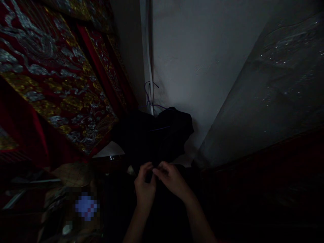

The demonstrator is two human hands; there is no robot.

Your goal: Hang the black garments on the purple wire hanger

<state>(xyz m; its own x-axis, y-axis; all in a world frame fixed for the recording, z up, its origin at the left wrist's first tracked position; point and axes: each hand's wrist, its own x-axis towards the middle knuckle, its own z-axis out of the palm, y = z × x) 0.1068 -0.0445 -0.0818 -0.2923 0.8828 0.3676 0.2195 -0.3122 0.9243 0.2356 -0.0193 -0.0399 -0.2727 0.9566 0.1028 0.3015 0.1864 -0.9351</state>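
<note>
A black garment [157, 138] hangs on a thin purple hanger [145, 90], whose hook is at a pale pipe [151, 67] on the wall. Low on its front, my left hand [145, 184] has thumb and finger pinched at the dark cloth. Close beside it, my right hand [173, 177] is also closed, with fingertips nearly meeting those of the left. Darkness hides the cloth's details and anything small between my fingertips.
Red cloth embroidered in gold and silver [76, 84] hangs at the left. A pale wall [197, 60] stands ahead, and a shiny translucent sheet [273, 87] covers its right side. Dim clutter with a blurred-out blue patch [86, 206] lies at lower left.
</note>
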